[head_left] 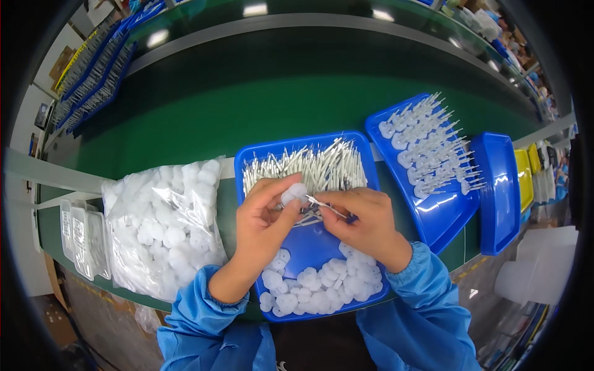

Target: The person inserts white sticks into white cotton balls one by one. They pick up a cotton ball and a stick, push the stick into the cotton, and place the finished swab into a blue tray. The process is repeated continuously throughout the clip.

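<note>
Between thumb and fingers, my left hand pinches a white translucent plastic disc. My right hand grips a thin white wire lead, whose tip meets the disc's edge; whether it passes through cannot be made out. Both hands are over a blue tray. At its far end lies a dense bundle of white wire leads, and near its front edge a heap of loose white discs.
On the left lies a clear bag of white discs, beside clear plastic boxes. To the right, a blue tray holds rows of discs with leads. Another blue tray adjoins it. Beyond runs a green conveyor belt; stacked trays stand far left.
</note>
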The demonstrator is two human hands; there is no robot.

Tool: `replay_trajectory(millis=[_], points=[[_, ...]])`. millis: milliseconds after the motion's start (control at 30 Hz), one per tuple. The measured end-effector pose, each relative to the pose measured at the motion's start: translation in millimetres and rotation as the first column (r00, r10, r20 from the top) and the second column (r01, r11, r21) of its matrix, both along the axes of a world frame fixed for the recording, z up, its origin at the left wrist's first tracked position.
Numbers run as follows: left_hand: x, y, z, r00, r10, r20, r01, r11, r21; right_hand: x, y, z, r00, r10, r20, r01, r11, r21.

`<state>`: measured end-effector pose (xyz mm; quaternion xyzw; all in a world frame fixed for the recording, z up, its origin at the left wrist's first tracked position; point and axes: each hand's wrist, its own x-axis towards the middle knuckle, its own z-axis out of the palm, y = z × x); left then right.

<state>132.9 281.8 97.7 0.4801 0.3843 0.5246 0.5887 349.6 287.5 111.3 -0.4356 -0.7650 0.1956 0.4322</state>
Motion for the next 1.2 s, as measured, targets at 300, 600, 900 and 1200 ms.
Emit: replay_trajectory(millis=[300, 600, 900, 1200], points=[[4, 3, 2, 0.984, 0.124, -0.129, -0.108, 0.986, 0.126, 2, -4, -1, 0.999, -0.005, -0.042, 0.002, 0.997, -0.076], [4, 1, -5, 0.935, 0.185, -0.302, -0.105, 0.96, 0.26, -2, -10, 6, 0.988, -0.04, -0.152, -0.017, 0.934, -0.356], [6, -7, 6, 0.826, 0.179, -0.534, -0.031, 0.961, 0.274, 1, -8, 3, 0.996, -0.062, -0.069, 0.033, 0.933, -0.359], [7, -8, -2, 0.746, 0.298, -0.595, -0.013, 0.9, 0.435, -9, -9, 1, 0.938, -0.195, 0.288, 0.112, 0.953, 0.281]])
